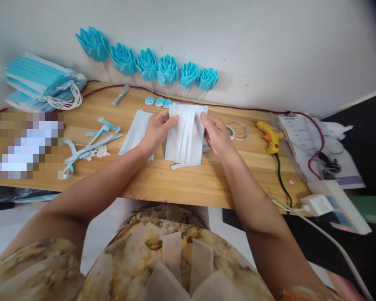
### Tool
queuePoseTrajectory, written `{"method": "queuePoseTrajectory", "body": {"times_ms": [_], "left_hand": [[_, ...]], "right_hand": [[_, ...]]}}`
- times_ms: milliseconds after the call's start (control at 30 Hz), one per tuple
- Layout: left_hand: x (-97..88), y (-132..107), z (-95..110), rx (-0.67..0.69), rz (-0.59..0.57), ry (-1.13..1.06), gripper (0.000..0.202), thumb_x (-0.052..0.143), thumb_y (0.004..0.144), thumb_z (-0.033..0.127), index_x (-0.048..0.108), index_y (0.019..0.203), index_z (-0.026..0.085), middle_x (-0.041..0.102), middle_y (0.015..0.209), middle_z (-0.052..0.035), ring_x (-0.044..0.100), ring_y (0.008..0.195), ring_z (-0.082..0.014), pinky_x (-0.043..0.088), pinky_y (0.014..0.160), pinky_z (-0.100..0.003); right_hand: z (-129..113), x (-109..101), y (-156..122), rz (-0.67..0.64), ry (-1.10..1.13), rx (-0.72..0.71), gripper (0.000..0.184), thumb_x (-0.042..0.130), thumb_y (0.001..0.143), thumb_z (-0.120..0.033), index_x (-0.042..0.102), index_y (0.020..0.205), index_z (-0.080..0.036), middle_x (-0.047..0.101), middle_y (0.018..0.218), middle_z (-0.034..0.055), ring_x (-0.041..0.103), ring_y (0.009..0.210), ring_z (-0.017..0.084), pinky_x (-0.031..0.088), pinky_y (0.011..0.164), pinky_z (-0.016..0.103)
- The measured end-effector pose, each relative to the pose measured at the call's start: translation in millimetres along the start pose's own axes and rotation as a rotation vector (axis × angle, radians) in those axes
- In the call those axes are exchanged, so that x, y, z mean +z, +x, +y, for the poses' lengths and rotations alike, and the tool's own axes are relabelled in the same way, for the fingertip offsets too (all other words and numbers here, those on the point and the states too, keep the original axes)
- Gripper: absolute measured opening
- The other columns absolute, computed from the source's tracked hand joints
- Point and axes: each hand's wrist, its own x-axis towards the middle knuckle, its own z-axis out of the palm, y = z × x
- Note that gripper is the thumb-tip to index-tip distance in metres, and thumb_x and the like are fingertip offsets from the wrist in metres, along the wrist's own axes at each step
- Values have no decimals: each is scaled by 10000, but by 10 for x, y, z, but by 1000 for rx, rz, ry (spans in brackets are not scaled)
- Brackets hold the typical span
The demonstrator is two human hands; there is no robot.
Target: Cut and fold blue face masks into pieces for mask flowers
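Note:
A pale, pleated face mask (188, 138) without ear loops is stretched between my hands above the wooden table. My left hand (158, 129) pinches its upper left edge between thumb and fingers. On the upper right edge, my right hand (215, 131) grips it the same way. A second pale mask piece (136, 131) lies flat on the table, partly under my left hand. Just beyond the held mask are several small folded blue pieces (159, 101); the mask covers part of that row. A thin cut strip (184, 165) shows at its lower edge.
Several blue flowers (147, 65) on sticks stand along the wall. Stacked masks (44, 79) lie back left, with cut scraps (94, 146) nearer. Right of my hands are a tape roll (239, 130), a yellow glue gun (269, 136) and a power strip (341, 209) with cables.

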Motion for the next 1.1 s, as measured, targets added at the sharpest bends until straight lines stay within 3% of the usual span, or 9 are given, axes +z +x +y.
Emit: {"method": "queuePoseTrajectory", "body": {"times_ms": [133, 233, 367, 467, 567, 767, 900, 1100], "left_hand": [[18, 14, 80, 10, 137, -13, 409, 779, 805, 576, 686, 979, 217, 760, 978, -44, 711, 1016, -257, 562, 856, -355], [44, 0, 146, -38, 168, -39, 498, 767, 785, 678, 669, 983, 231, 741, 933, -49, 712, 1007, -283, 566, 809, -364], [66, -34, 178, -149, 48, -85, 600, 749, 754, 778, 673, 990, 232, 687, 795, -61, 724, 902, -304, 571, 730, -399], [79, -60, 172, -214, -69, -47, 560, 796, 739, 728, 696, 955, 220, 644, 706, -42, 712, 757, -272, 550, 642, -385], [88, -70, 162, -225, -115, -9, 499, 849, 718, 634, 717, 949, 212, 665, 721, -30, 700, 702, -243, 524, 592, -354], [91, -47, 141, -167, -99, -60, 555, 902, 690, 538, 728, 1091, 196, 781, 1061, -75, 729, 1033, -285, 585, 851, -365], [107, -64, 150, -247, -115, -97, 562, 917, 659, 556, 752, 1029, 166, 797, 1021, -114, 736, 1030, -327, 600, 888, -421], [85, -57, 158, -277, 24, -101, 517, 945, 610, 529, 749, 934, 176, 795, 906, -96, 754, 921, -322, 628, 786, -421]], "right_hand": [[29, 9, 22, -56, 12, 29, 520, 735, 752, -742, 679, 777, -226, 586, 690, -19, 520, 663, 130, 403, 572, 267], [40, 23, 37, -52, 16, 40, 494, 804, 690, -690, 697, 775, -216, 612, 703, -19, 510, 664, 130, 388, 576, 267], [18, 37, 41, 23, 54, 21, 446, 793, 719, -636, 729, 854, -215, 670, 761, -7, 562, 717, 147, 447, 641, 284], [-10, 47, 33, 37, 90, 6, 431, 794, 728, -610, 741, 871, -207, 688, 782, -3, 583, 729, 146, 481, 679, 294], [-20, 56, 27, 31, 117, 1, 423, 808, 718, -602, 744, 845, -204, 690, 774, -5, 583, 720, 141, 496, 689, 294], [-8, 60, 10, 16, 92, -2, 471, 803, 707, -654, 765, 893, -222, 712, 837, 1, 601, 764, 157, 494, 695, 295], [-12, 60, -7, 6, 42, -18, 466, 777, 728, -684, 749, 839, -233, 680, 806, -2, 584, 751, 158, 476, 675, 295], [22, 41, 28, 104, 21, -50, 475, 753, 742, -696, 722, 830, -231, 616, 761, -11, 531, 723, 145, 438, 638, 280]]}}
